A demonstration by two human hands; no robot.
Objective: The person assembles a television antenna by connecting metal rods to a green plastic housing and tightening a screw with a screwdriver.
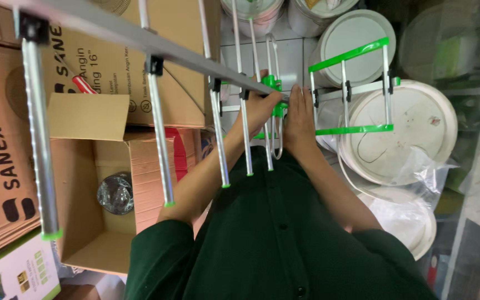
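I hold a metal aerial with a long grey boom [140, 39] and several silver cross rods tipped in green [159, 144]. My left hand [259, 108] is shut on the boom beside a green plastic bracket [273, 84]. My right hand [298, 119] lies flat against the boom next to the bracket, fingers together. A small rod frame with green end strips [351, 91] sticks out to the right of my right hand. A looped wire element [276, 139] hangs between my hands.
Brown cardboard boxes [6, 166] are stacked on the left; an open one [93, 222] holds a dark wrapped object [116, 193]. White lidded buckets [401, 133] stand on the right, with clear plastic bags [406, 216] beside them. My dark green shirt [273, 244] fills the bottom.
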